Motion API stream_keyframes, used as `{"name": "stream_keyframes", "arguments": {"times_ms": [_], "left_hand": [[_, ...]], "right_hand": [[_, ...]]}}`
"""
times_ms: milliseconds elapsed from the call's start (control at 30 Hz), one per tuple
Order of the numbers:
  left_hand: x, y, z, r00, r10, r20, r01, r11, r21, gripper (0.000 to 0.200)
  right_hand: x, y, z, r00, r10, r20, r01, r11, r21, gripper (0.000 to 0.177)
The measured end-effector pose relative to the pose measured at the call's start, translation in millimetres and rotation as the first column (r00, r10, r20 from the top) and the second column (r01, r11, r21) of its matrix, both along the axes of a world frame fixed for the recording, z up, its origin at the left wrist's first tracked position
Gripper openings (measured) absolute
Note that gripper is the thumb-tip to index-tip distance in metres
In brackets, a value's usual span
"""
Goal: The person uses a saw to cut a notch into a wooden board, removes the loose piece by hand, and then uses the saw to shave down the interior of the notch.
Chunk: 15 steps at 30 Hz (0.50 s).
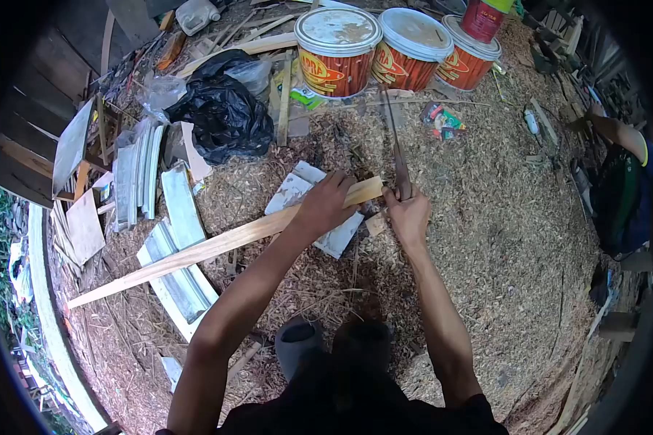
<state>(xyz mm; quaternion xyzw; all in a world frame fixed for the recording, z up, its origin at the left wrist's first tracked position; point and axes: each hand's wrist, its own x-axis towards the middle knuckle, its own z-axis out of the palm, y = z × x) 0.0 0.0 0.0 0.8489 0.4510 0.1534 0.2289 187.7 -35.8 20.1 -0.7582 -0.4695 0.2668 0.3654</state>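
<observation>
My left hand [326,203] presses down on a long pale wooden strip [218,245] near its upper right end, fingers wrapped over it. The strip slants down to the left, over white moulded pieces. Under its right end lie white-faced boards [337,238]. My right hand [408,214] is closed around the handle of what looks like a handsaw [397,145], seen nearly edge-on. Its dark, narrow blade points away from me, just beyond the strip's end. A small wood block [376,224] rests on the ground between my hands.
Three lidded paint buckets [337,54] stand at the back, a red can [482,20] on the rightmost. A black plastic bag [225,112] lies at back left near moulding offcuts [139,174]. Wood shavings cover the ground. Another person [624,174] is at the right edge.
</observation>
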Motion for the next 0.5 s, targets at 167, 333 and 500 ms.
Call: {"name": "stream_keyframes", "arguments": {"times_ms": [167,333,500], "left_hand": [[4.4,-12.2,24.0,0.995,0.055,0.081,-0.079,0.939,0.335,0.044],[55.9,-55.0,3.7,0.981,-0.079,-0.176,0.134,0.934,0.330,0.031],[78.7,-66.4,-7.6,0.845,-0.019,-0.534,0.218,0.924,0.313,0.028]], "right_hand": [[16.8,-16.3,-5.8,0.997,-0.046,0.062,0.043,0.998,0.045,0.023],[42.8,-28.3,-31.1,0.925,-0.052,0.376,0.078,0.995,-0.054,0.020],[47.8,-30.2,-48.6,0.840,-0.003,0.543,0.005,1.000,-0.002,0.025]]}}
